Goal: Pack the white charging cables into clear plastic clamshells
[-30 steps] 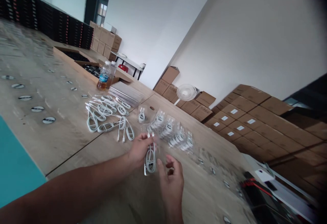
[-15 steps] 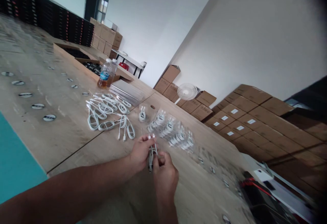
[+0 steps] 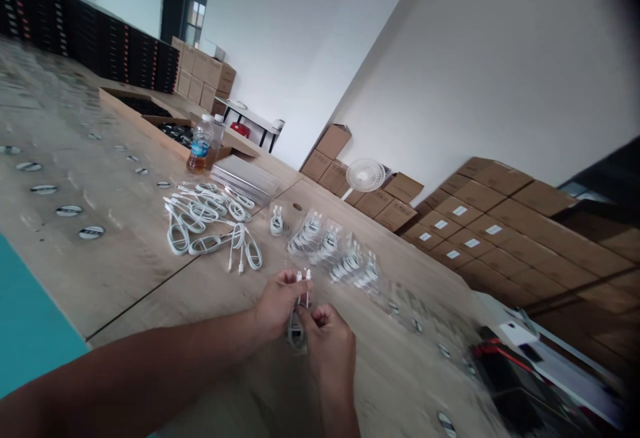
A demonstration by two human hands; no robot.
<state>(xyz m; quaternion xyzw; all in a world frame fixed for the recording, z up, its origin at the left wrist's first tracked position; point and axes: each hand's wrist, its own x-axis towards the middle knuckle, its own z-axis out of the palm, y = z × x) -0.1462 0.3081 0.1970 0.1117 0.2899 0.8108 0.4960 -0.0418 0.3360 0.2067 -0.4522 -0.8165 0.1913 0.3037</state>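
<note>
A coiled white charging cable hangs between my hands above the table, its two plug ends pointing away from me. My left hand is closed around it just below the plugs. From the right, the thumb and fingers of my right hand pinch at the upper part of the coil. A dark patch shows on the coil; whether clear film surrounds it, I cannot tell. Beyond my left hand lies a pile of loose coiled white cables. Past my right hand sit several bagged cables in a row, with a single bagged cable beside them.
Small oval labels dot the wooden table. Behind the pile are flat clear-grey sheets, a drink bottle and a cardboard tray of black items. Stacked cartons and a white fan stand beyond.
My right hand has moved slightly right and down, its fingers now higher on the cable. The plug ends have shifted a little to the right. The camera view has tilted slightly.
</note>
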